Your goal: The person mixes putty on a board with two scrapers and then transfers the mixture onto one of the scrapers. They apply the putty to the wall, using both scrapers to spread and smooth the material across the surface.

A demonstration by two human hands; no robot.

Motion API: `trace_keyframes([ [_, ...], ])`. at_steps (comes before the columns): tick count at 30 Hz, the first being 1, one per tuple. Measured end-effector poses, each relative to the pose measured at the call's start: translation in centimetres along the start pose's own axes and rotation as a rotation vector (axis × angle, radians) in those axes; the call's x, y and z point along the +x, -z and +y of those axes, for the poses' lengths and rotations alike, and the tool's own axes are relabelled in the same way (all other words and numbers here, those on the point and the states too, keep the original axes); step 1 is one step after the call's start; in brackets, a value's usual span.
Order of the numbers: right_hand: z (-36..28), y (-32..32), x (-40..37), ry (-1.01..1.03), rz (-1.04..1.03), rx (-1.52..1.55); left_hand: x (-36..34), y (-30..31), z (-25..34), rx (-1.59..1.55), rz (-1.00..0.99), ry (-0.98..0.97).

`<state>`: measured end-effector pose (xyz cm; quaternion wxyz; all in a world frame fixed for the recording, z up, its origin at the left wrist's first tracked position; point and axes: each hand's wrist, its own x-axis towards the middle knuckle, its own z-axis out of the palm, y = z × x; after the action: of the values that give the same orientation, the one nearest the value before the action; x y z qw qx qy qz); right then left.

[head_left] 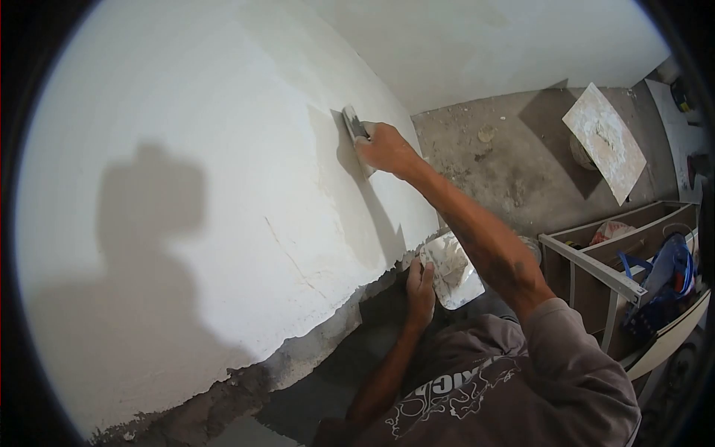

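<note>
My right hand (pixel 388 150) is closed around the handle of a plastering trowel (pixel 350 118). The trowel is at the white wall (pixel 246 164), its long blade seen nearly edge-on, beside a damp, darker strip of plaster (pixel 328 160). Lower down, close to the wall's ragged bottom edge, my left hand (pixel 421 296) grips a white rectangular board (pixel 456 287) by its side. Whitish plaster lies on this board. My right forearm passes over its upper right side and hides part of it.
A plaster-smeared square board (pixel 607 141) rests on a round container at the upper right. The concrete floor (pixel 491 156) is stained. A shelf-like frame (pixel 596 268) at the right holds a blue bag (pixel 666 276). Below the plaster edge, rough masonry (pixel 320 343) shows.
</note>
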<state>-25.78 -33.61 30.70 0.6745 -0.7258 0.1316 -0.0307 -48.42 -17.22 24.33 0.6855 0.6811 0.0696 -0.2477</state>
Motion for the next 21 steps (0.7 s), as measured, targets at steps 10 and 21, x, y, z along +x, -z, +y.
trace_keyframes([
  [10, -5.7, -0.8, -7.3, 0.555, 0.072, -0.075, -0.4, -0.2, 1.0, 0.138, 0.028, -0.078],
  [21, -1.4, -0.4, -19.1, 0.730, -0.176, 0.016, 0.8, 2.0, -6.6, 0.171, 0.079, -0.226],
])
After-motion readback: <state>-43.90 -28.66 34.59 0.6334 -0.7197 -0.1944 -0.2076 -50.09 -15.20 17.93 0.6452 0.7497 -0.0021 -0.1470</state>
